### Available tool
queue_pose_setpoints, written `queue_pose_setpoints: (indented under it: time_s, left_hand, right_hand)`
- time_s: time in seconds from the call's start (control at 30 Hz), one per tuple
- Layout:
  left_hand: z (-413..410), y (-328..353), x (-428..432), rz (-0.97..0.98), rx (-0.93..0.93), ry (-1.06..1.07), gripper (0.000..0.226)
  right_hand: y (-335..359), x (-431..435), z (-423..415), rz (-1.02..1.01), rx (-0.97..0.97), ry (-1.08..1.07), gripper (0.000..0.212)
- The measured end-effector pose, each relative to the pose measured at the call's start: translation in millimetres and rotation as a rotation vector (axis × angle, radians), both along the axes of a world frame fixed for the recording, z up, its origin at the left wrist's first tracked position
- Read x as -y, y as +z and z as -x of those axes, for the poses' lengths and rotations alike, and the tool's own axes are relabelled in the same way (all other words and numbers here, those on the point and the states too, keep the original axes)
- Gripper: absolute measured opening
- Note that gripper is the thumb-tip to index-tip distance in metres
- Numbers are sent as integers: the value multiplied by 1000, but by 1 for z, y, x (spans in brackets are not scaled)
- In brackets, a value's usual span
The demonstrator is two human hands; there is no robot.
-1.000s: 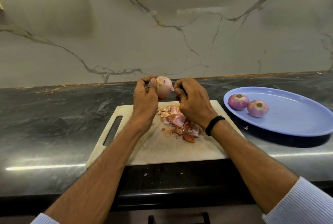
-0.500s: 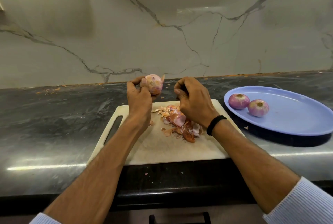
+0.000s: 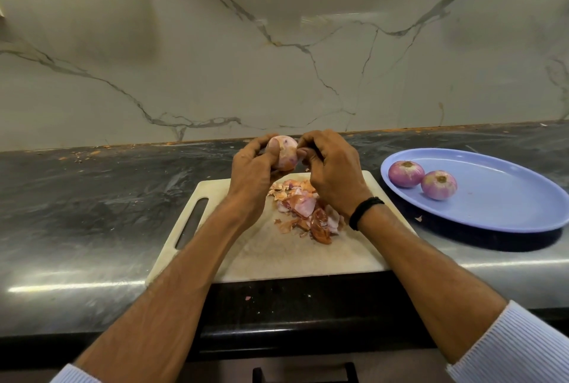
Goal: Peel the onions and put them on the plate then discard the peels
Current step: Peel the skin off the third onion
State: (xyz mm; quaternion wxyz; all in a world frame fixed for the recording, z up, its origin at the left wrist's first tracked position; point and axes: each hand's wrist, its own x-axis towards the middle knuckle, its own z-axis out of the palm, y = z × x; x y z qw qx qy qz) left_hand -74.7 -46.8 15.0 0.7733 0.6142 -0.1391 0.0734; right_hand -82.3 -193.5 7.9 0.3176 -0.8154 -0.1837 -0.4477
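Nearest, the dark polished stone worktop (image 3: pixel 77 228) carries a white plastic cutting board with a slot handle (image 3: pixel 277 259), which lies under both forearms. Below and between the wrists, a loose heap of orange and pink onion peels (image 3: pixel 303 210) sits on the board. These are papery scraps, very light and apt to scatter, so they are best swept together and scooped up rather than picked singly.

Just above the heap, the left hand (image 3: pixel 251 171) is curled round a small round pale pink onion (image 3: pixel 283 153), cradling it from its left side with the thumb over the front. The right hand (image 3: pixel 334 173) has its fingers bent in and its fingertips pinching at the onion's right flank. Whether a flap of skin lies between them is too small to tell.

The onion looks firm and light. Where it is bared its surface is probably smooth and a little slick, so the cupped hold round its middle suits it. The dry skin should tear easily and comes away best from a loose edge near the top or the root.

Well to the right of the right hand lies a blue oval plastic plate (image 3: pixel 508 198) holding two peeled purple-white onions (image 3: pixel 405 173), which touch or nearly touch each other. Beyond the hands rises a pale, grey-veined marble wall (image 3: pixel 277 59).
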Motion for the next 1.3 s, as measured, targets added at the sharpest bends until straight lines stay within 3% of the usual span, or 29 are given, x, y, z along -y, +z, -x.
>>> queue_pose_setpoints:
  time_s: [0.3, 0.4, 0.9, 1.3]
  left_hand:
    - [-12, -1, -9, -17, 24, 275, 26]
    - [-9, -1, -6, -34, 56, 252, 23]
    - [0, -3, -1, -82, 129, 102, 27]
    - [4, -4, 1, -142, 143, 119, 36]
  right_hand:
    - [1, 0, 5, 15, -67, 37, 12]
    - [-1, 1, 3, 25, -94, 15, 25]
    - [1, 0, -1, -43, 11, -15, 3]
    - [-2, 3, -4, 3, 12, -44, 4]
